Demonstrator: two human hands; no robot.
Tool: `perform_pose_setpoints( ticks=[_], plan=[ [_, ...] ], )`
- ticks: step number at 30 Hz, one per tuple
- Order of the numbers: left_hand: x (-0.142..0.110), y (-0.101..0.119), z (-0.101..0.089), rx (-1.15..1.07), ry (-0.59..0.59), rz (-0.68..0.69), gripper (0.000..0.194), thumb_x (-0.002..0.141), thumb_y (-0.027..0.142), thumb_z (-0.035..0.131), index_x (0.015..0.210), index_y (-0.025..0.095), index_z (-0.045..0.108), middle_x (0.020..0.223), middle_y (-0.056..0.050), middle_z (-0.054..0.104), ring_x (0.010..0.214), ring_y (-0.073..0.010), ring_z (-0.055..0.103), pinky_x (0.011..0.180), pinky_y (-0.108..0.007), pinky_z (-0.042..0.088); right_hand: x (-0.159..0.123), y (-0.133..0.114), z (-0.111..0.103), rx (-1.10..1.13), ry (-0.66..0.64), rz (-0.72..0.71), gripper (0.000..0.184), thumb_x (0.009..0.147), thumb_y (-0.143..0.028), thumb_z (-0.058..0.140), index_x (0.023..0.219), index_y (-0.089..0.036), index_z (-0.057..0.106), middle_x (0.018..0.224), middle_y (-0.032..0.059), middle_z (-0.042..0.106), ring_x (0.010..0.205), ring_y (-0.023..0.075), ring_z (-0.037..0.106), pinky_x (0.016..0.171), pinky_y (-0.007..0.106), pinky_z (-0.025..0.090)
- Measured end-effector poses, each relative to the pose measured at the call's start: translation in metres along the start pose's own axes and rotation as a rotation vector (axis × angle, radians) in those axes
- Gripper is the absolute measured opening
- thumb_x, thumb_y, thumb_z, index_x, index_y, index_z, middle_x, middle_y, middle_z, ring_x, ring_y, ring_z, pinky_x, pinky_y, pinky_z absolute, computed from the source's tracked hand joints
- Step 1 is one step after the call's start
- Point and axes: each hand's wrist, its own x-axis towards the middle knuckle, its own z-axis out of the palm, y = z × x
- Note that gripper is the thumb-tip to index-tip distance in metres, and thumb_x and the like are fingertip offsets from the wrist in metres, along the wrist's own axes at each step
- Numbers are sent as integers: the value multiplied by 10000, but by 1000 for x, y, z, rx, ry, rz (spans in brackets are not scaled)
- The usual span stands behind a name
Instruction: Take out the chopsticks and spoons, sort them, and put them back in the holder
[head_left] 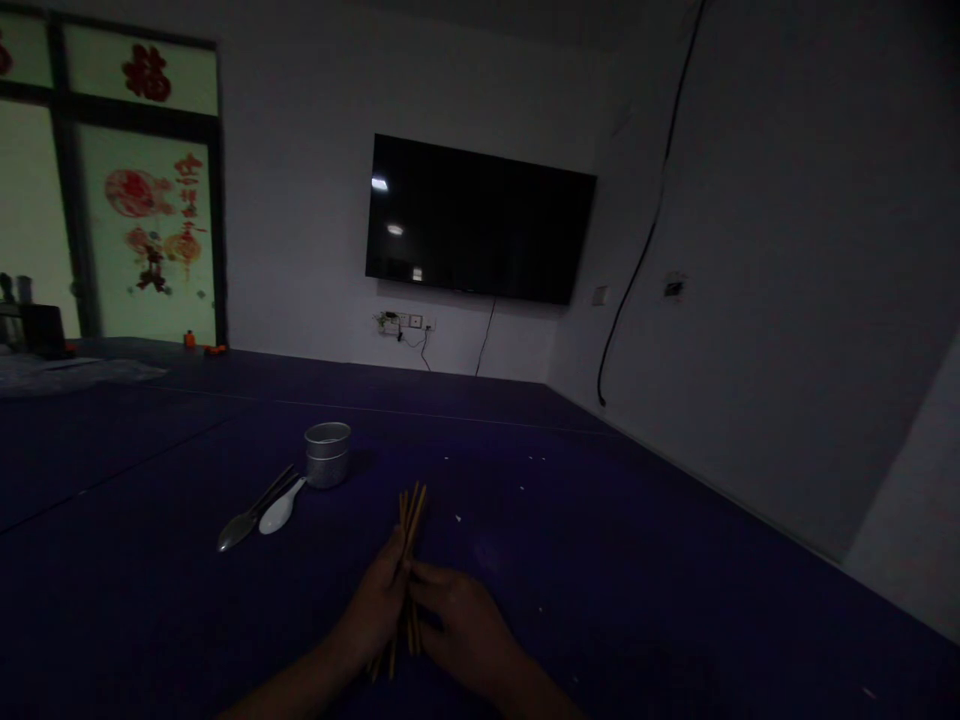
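A bundle of wooden chopsticks [411, 515] lies on the dark blue surface [600, 560], pointing away from me. My left hand [375, 605] is closed around the bundle from the left side. My right hand [465, 625] is closed on the same chopsticks from the right, its fingertips meeting the left hand's. The near ends of the sticks show below my hands. The room is dim.
A small metal cup [328, 453] stands further back to the left. Beside it lie a metal spoon [244, 522] and a white spoon [281, 510]. A dark wall-mounted TV [476, 220] hangs ahead, sockets below it. A window with red decorations [150, 220] is at left.
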Motion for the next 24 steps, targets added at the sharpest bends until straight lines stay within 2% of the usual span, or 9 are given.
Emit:
perform_pose_setpoints(
  ticks=[4,12,17,24],
  plan=[
    [4,-5,-1,-14,11,30,519,829,313,452,1311,128,504,1385,-120,486,1303,-231,415,1116,-398,270,0,2,3,-9,-4,-20,350,824,-129,506,1126,-253,632,1156,36,645,1005,177,613,847,256,462],
    [3,9,-4,102,72,81,498,769,179,424,1241,139,576,1287,-112,582,1211,-240,518,1086,-419,324,0,1,3,67,-13,-34,302,815,-171,542,1085,-256,647,1130,33,652,1012,183,610,863,271,457],
    [2,7,-6,154,95,55,528,746,154,418,1251,115,568,1341,-132,531,1261,-238,467,1102,-417,299,0,-3,-1,103,6,-68,294,789,-160,553,1051,-240,660,1087,36,663,999,179,613,866,263,458],
    [1,18,-7,167,31,149,589,748,129,381,1321,179,504,1370,-75,510,1268,-205,458,1112,-402,291,-2,-8,-1,101,16,-83,278,772,-160,536,1006,-230,669,1043,38,672,959,175,629,844,252,463]
  ],
)
